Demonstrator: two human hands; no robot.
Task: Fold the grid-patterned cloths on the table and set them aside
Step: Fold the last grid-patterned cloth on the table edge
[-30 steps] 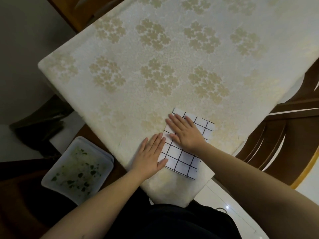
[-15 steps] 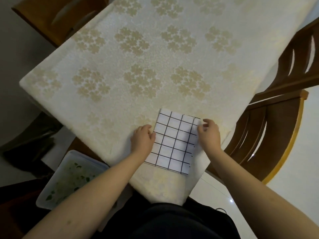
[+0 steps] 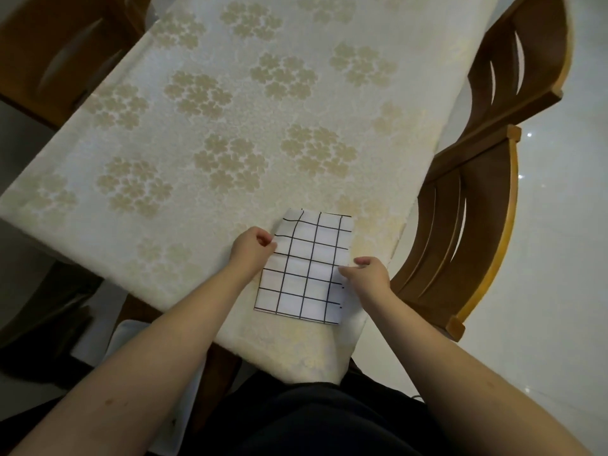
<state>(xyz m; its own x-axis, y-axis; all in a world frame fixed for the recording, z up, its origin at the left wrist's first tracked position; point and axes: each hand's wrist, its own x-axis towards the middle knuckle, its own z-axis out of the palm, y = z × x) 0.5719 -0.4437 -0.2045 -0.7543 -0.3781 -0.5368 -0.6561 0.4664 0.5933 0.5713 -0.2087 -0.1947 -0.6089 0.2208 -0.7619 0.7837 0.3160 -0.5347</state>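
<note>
A folded white cloth with a black grid (image 3: 307,269) lies near the table's front corner on the cream flowered tablecloth (image 3: 230,126). My left hand (image 3: 251,250) pinches the cloth's left edge near the far corner, and that corner is slightly raised and wavy. My right hand (image 3: 368,273) pinches the right edge about halfway along. Both hands have curled fingers. No other grid cloth shows in this view.
Two wooden chairs (image 3: 477,205) stand along the table's right side, another chair (image 3: 62,44) at the far left. A pale plastic tub (image 3: 131,334) sits on the floor left of my arms, mostly hidden. The table's front corner (image 3: 316,370) is close to my body.
One second ago both palms lay flat on the cloth. Since then they slid out to its left and right edges and now pinch them; the far left corner has lifted a little.
</note>
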